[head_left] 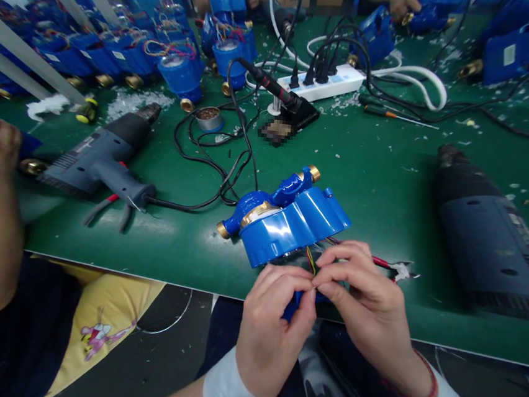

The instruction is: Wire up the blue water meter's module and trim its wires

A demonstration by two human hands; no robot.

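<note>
Near the table's front edge lies a blue water meter with brass pipe ends, tilted on its side. Thin yellow and red wires come out of its housing toward my fingers. My left hand pinches the wire ends between thumb and fingertips. Fingertip to fingertip with it, my right hand is closed on the same wires from the other side. Another blue part shows partly below my hands, mostly hidden by them. Just beyond my right hand are red-handled cutters, their jaws pointing right.
A heat gun lies at the right, another heat gun at the left beside pliers. Behind the meter are a soldering iron on its stand, a power strip and tangled cables. Several meters and co-workers' hands surround the table.
</note>
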